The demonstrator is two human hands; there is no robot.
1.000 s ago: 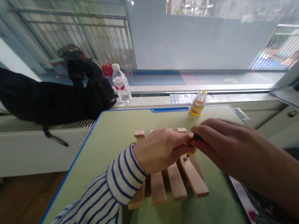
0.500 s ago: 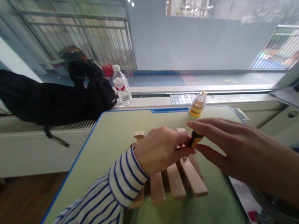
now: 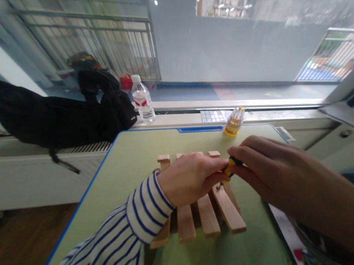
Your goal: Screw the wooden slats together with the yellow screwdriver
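Note:
A yellow and black screwdriver handle slants over the right side of a small wooden slatted piece. My left hand, in a striped sleeve, reaches across the slats and pinches the handle's lower part between thumb and fingers. At the handle's black upper end, my right hand has its fingertips and thumb closed round it. Just below the tool, a small dark screw shows on the rightmost slat. The screwdriver's tip cannot be made out. My left hand and wrist cover the middle of the slats.
The light green table has a blue rim. A small bottle with yellow liquid stands at its far edge. Behind, on the sill, are a water bottle and a black bag. A dark-edged flat object lies at right.
My right fingers have closed round the handle's black end, where they were more spread before. The handle now shows more yellow. My left hand keeps its pinch nearly in place.

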